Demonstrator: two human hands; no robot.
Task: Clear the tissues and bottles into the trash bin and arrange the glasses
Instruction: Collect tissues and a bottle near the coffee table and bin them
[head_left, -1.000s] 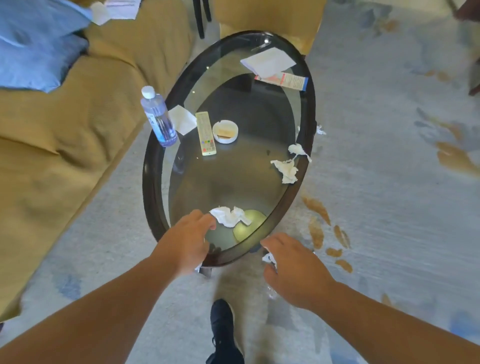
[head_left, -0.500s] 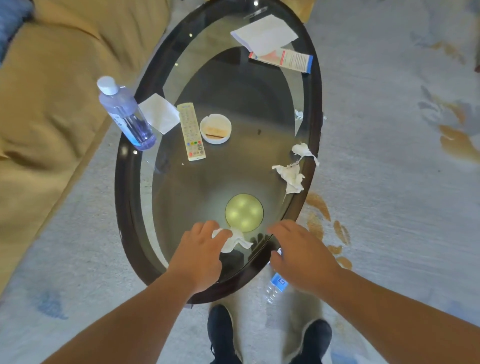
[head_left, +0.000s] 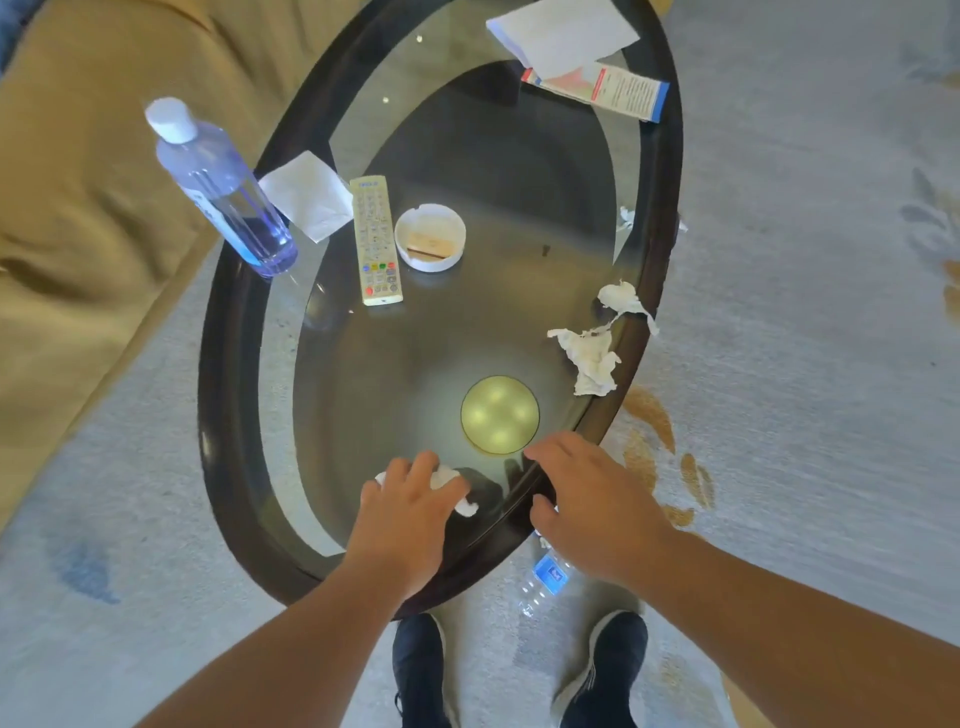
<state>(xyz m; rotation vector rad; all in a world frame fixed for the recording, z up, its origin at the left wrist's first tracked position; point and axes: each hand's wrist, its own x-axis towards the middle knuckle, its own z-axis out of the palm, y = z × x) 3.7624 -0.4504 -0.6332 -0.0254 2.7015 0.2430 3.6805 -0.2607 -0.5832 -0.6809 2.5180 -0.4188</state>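
Note:
My left hand (head_left: 410, 514) curls over a crumpled white tissue (head_left: 448, 477) on the near end of the oval glass table (head_left: 228, 415). My right hand (head_left: 587, 499) hovers at the near rim, and a small clear water bottle (head_left: 545, 577) with a blue label hangs under it, apparently held by the neck. Two more crumpled tissues (head_left: 592, 358) lie at the right rim. A tall bottle (head_left: 223, 192) with a white cap stands on the left rim beside a flat napkin (head_left: 306, 195).
A remote control (head_left: 375, 239) and a white ashtray (head_left: 430, 236) lie mid-table. White paper (head_left: 563, 34) and a carton (head_left: 608, 93) sit at the far end. A tan sofa (head_left: 78, 208) runs along the left. My shoes (head_left: 421, 670) stand on the carpet at the table's near end.
I have stepped closer to the table. My left hand has closed down over the near tissue. My right hand has come forward over the rim with the small bottle under it.

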